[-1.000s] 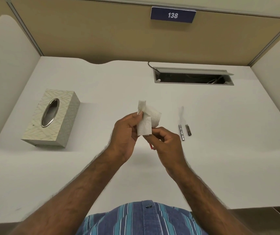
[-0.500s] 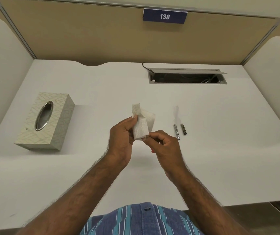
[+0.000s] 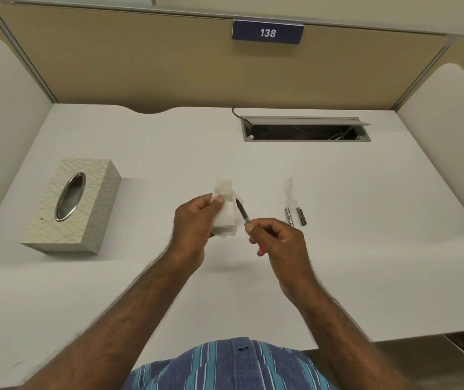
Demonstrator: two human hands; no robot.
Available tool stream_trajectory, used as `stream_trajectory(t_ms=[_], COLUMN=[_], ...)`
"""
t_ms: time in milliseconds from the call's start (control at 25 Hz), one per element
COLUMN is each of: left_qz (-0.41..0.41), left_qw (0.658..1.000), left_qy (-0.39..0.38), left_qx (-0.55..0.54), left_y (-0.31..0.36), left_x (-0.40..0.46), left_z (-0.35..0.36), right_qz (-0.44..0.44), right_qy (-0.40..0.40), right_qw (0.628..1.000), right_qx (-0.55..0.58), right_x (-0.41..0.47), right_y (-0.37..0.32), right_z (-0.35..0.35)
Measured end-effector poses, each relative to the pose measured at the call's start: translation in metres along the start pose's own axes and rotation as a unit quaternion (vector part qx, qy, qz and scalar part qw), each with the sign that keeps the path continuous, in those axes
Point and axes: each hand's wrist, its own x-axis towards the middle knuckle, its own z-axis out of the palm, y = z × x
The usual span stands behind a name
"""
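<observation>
Pen (image 3: 242, 211) is now clear of the tissue (image 3: 226, 218); earlier its tip was wrapped. Right hand (image 3: 278, 240) pinches the pen, left hand (image 3: 194, 223) grips the tissue, centre frame. Two pen parts (image 3: 289, 216) lie just right, tissue box (image 3: 76, 204) far left. Bare desk (image 3: 365, 249) at lower right.

The pen (image 3: 242, 212) is now out of the tissue (image 3: 225, 218). A second ago its front end was buried in the folds; now the dark tip and barrel lie bare, with the tip at the tissue's right edge, though contact cannot be told. The right hand (image 3: 278, 243) has drawn back, right and toward the near edge of the bench, so a gap opens between it and the left hand (image 3: 194, 223). The tissue hangs looser, no longer wrapped round anything.
</observation>
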Motion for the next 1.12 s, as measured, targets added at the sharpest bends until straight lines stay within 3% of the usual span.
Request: stream_trajectory(t_ms=[160, 440, 600, 720, 960, 1120], left_qz=[-0.019, -0.071, -0.064, -0.038, 0.020, 0.034], left_qw=[0.997, 0.966, 0.955, 0.958, 0.987, 0.989], left_qy=[-0.077, -0.237, -0.281, -0.272, -0.153, -0.135], left_qx=[0.007, -0.072, -0.073, -0.082, -0.039, -0.040], left_y=[0.004, 0.015, 0.017, 0.012, -0.004, -0.005], left_x=[-0.006, -0.010, -0.010, -0.011, -0.012, -0.011], left_z=[0.003, -0.016, -0.024, -0.021, -0.003, 0.004], right_qz=[0.012, 0.017, 0.013, 0.006, -0.014, -0.026], right_qy=[0.006, 0.013, 0.007, 0.001, -0.018, -0.005], right_qw=[1.000, 1.000, 1.000, 1.000, 0.998, 0.998], right_qx=[-0.008, -0.002, -0.012, -0.028, -0.057, -0.059], right_x=[0.004, 0.007, 0.007, 0.006, 0.000, -0.002], right_y=[0.000, 0.002, 0.000, -0.001, -0.002, 0.000], right_z=[0.003, 0.002, 0.003, 0.004, 0.013, 0.012])
